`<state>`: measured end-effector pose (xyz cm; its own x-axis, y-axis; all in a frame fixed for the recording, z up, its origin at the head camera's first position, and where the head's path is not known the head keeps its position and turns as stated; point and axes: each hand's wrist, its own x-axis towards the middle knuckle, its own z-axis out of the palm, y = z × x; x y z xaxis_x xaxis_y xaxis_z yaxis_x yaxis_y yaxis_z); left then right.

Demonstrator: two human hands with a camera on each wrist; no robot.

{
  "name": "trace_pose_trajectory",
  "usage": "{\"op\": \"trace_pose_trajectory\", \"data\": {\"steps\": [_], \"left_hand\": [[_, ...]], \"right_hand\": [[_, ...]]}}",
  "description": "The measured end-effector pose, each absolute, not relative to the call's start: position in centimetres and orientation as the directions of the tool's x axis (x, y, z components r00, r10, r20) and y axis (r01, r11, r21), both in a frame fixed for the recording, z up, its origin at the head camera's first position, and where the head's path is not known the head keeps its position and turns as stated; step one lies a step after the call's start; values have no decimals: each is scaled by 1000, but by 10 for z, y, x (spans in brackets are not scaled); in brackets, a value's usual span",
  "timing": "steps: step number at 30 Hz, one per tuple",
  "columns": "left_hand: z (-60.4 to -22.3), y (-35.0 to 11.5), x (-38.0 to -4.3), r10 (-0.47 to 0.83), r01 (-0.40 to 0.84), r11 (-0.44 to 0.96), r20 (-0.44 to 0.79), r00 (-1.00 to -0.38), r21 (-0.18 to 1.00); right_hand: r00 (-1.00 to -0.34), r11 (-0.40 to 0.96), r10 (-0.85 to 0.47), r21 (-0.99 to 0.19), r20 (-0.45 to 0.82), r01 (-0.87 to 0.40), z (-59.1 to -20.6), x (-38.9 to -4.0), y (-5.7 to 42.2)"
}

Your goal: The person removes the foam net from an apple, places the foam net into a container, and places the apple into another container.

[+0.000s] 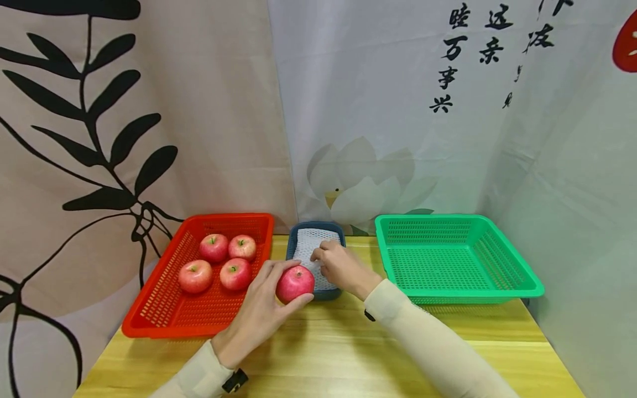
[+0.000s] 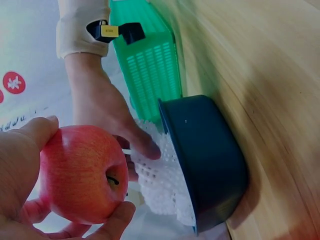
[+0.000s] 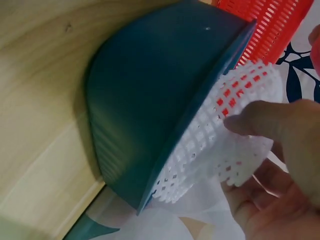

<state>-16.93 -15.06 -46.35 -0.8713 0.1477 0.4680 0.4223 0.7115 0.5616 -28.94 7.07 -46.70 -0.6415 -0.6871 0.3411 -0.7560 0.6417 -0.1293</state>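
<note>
A red apple point(image 1: 295, 284) is held in my left hand point(image 1: 259, 304), its fingers above it and the thumb below in the head view. The stem end of the apple shows in the left wrist view. My right hand point(image 1: 348, 271) is over a dark blue bin point(image 1: 325, 296) and pinches a white foam net sleeve point(image 3: 200, 145). In the right wrist view the thumb lies on the netting, with the other fingers behind it. More white netting point(image 1: 308, 243) fills the bin. The apple is just left of the bin's near end.
At left stands a red basket point(image 1: 169, 334) with several apples point(image 1: 195, 276) in it. A green basket point(image 1: 433, 265) stands at right. Both baskets and the bin are on a wooden table point(image 1: 348, 359), with a printed curtain point(image 1: 224, 110) behind.
</note>
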Motion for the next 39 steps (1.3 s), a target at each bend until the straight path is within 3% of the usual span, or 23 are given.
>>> {"op": "trace_pose_trajectory", "data": {"steps": [14,39], "left_hand": [[-465,-149,-169,145,413,712,457,-877,568],[-462,-155,-169,163,465,733,535,-829,496]], "right_hand": [[-677,609,-717,-327,162,-723,-478,-287,72],[-646,591,-762,-357,49,-724,-489,-276,79]]}}
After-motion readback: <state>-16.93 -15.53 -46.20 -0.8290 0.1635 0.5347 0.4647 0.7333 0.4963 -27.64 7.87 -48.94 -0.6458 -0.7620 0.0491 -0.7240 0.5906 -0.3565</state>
